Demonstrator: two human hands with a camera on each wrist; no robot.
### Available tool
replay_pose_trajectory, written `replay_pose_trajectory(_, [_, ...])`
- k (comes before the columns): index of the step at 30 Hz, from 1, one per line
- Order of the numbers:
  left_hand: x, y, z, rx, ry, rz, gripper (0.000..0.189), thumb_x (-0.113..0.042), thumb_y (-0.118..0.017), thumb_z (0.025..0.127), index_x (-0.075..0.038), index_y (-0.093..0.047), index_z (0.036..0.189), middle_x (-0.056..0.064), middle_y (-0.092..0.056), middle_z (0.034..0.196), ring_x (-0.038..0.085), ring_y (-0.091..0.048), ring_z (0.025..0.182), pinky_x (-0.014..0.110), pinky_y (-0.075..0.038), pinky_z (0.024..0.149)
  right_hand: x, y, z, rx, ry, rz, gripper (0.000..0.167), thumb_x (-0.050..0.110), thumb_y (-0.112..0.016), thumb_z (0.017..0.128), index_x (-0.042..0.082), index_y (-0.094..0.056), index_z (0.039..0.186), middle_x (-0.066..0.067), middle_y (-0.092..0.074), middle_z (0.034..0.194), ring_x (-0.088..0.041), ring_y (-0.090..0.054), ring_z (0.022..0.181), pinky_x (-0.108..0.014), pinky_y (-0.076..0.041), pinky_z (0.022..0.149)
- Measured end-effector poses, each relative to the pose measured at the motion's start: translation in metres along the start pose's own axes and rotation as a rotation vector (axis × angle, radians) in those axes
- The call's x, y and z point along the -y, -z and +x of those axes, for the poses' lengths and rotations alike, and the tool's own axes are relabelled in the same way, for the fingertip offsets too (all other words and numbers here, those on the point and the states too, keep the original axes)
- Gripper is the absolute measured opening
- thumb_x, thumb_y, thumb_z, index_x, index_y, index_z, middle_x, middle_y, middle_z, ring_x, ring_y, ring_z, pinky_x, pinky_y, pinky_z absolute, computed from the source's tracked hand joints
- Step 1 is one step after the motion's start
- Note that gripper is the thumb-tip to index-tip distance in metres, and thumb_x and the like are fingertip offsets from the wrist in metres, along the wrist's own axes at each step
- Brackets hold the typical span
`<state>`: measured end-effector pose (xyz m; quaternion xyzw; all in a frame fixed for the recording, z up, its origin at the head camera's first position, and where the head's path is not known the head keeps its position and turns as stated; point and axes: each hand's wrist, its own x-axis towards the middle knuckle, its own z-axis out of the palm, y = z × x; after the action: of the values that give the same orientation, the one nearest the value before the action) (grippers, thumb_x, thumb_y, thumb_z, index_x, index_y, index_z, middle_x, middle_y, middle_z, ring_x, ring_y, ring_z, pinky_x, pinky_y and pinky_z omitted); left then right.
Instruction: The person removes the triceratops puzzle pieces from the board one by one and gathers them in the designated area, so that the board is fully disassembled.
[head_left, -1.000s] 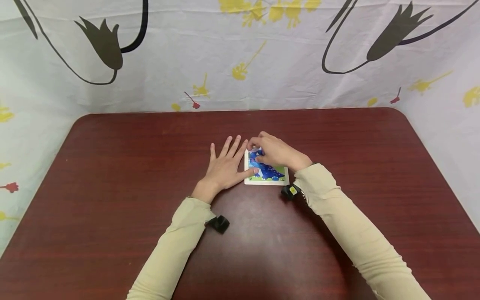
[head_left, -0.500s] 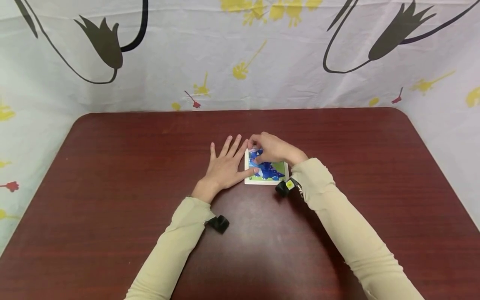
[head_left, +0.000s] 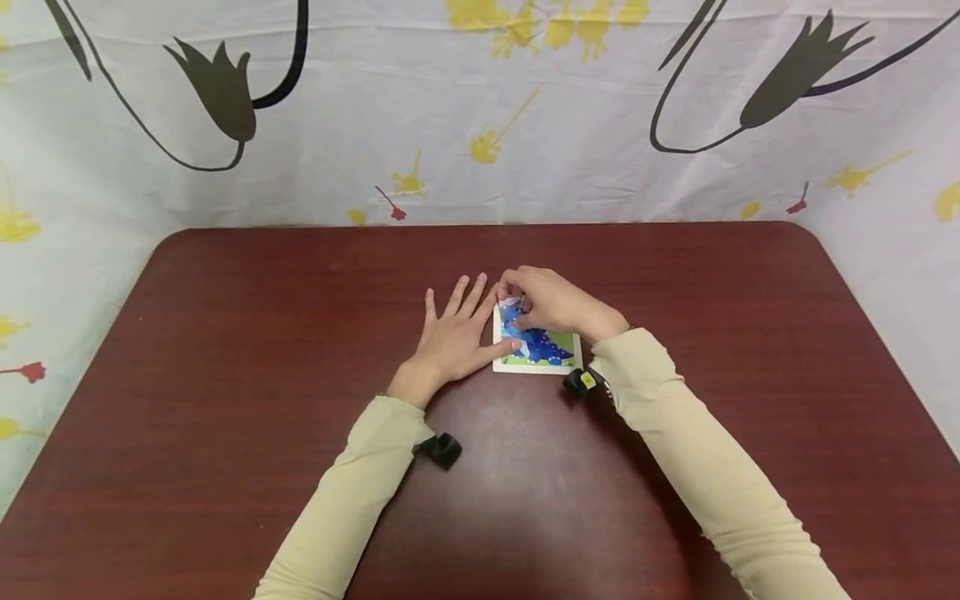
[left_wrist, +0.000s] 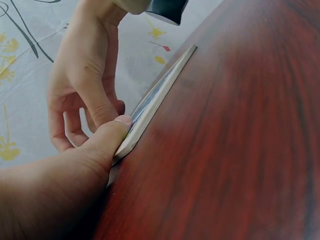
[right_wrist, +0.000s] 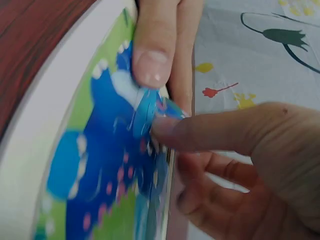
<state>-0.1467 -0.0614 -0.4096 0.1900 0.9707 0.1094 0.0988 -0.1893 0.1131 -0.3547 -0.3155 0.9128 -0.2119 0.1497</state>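
The left hand (head_left: 453,333) is lying flat with fingers spread on the table (head_left: 225,400), its thumb pressing the left edge of the puzzle (head_left: 540,346) at the table's middle. The right hand (head_left: 551,302) is pinching a puzzle piece (right_wrist: 145,110) at the far left corner.

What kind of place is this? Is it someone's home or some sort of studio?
Probably a makeshift recording corner rather than a lived-in room: a dark red table is walled in by a hung printed sheet, and the only thing being worked on is a small dinosaur puzzle.
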Motion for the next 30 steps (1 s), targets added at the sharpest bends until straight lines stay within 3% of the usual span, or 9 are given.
replay_pose_trajectory(4, [-0.003, 0.0, 0.001, -0.003, -0.006, -0.003, 0.088, -0.078, -0.027, 0.082, -0.028, -0.002, 0.15, -0.003, 0.007, 0.155, 0.02, 0.014, 0.139, 0.058, 0.013, 0.103, 0.001, 0.004, -0.007, -0.047, 0.03, -0.078, 0.029, 0.004, -0.074, 0.077, 0.005, -0.06, 0.102, -0.008, -0.057, 0.093, -0.021, -0.053, 0.077, -0.036, -0.045, 0.071])
replay_pose_trajectory(8, [-0.004, 0.001, 0.001, -0.01, -0.01, -0.008, 0.089, -0.077, -0.029, 0.082, -0.026, -0.003, 0.15, -0.002, 0.005, 0.155, 0.021, 0.012, 0.14, 0.058, 0.012, 0.103, -0.002, 0.015, -0.017, -0.119, 0.027, -0.061, 0.03, 0.006, -0.075, 0.077, 0.002, -0.063, 0.104, -0.009, -0.062, 0.093, -0.022, -0.058, 0.079, -0.037, -0.047, 0.073])
replay_pose_trajectory(12, [-0.003, 0.0, 0.0, -0.016, -0.012, -0.012, 0.09, -0.077, -0.029, 0.082, -0.025, -0.002, 0.151, -0.002, 0.005, 0.155, 0.021, 0.012, 0.14, 0.057, 0.013, 0.103, -0.018, 0.03, -0.037, -0.226, -0.006, -0.038, 0.03, 0.008, -0.078, 0.073, 0.002, -0.065, 0.099, -0.009, -0.065, 0.086, -0.022, -0.059, 0.076, -0.038, -0.047, 0.072])
replay_pose_trajectory(15, [-0.002, 0.0, -0.001, -0.024, -0.008, -0.012, 0.09, -0.076, -0.031, 0.082, -0.025, -0.003, 0.151, -0.002, 0.004, 0.156, 0.021, 0.011, 0.14, 0.057, 0.013, 0.103, -0.037, 0.035, -0.055, -0.264, -0.081, -0.006, 0.03, 0.008, -0.079, 0.072, 0.002, -0.065, 0.098, -0.009, -0.064, 0.085, -0.022, -0.058, 0.076, -0.039, -0.045, 0.07])
replay_pose_trajectory(21, [-0.002, -0.003, -0.001, -0.026, -0.02, -0.023, 0.09, -0.076, -0.032, 0.082, -0.025, -0.003, 0.151, -0.002, 0.004, 0.156, 0.021, 0.01, 0.14, 0.057, 0.013, 0.103, -0.068, 0.028, -0.079, -0.233, -0.229, 0.092, 0.028, 0.004, -0.076, 0.074, 0.0, -0.062, 0.098, -0.015, -0.061, 0.092, -0.027, -0.057, 0.081, -0.041, -0.045, 0.075])
replay_pose_trajectory(30, [-0.001, -0.001, -0.002, -0.036, -0.02, -0.026, 0.09, -0.076, -0.032, 0.082, -0.026, -0.003, 0.151, -0.002, 0.003, 0.156, 0.02, 0.01, 0.14, 0.057, 0.011, 0.104, -0.076, 0.018, -0.079, -0.165, -0.221, 0.116, 0.026, 0.002, -0.072, 0.078, 0.0, -0.062, 0.102, -0.016, -0.058, 0.099, -0.029, -0.058, 0.084, -0.043, -0.048, 0.076])
